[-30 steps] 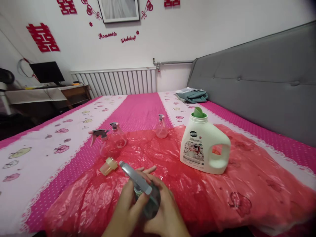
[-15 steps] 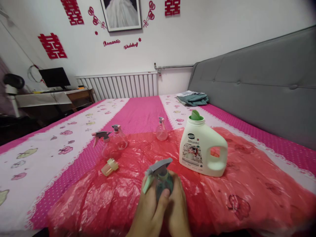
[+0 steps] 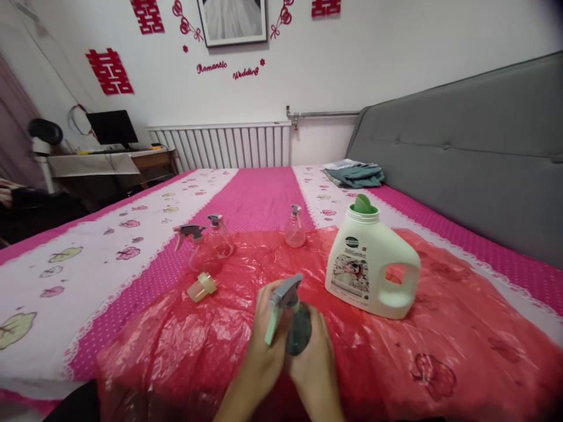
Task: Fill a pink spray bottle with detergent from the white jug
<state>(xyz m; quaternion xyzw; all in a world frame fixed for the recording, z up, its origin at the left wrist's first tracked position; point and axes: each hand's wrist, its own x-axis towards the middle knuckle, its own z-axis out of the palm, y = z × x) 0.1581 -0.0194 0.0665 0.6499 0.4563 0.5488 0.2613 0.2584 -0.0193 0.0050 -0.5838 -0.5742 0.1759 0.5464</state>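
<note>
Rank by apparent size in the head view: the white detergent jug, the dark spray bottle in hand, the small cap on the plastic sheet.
1. white detergent jug
2. dark spray bottle, nearer the camera, so possibly flattered
3. small cap

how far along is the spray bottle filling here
Looks done: the detergent jug stands uncapped on the red plastic sheet, its cap lying apart. In hand: the left hand and right hand both grip a dark green spray bottle with its trigger head on. Apparently left: three clear pink spray bottles standing behind look empty, though that is hard to tell.
</note>
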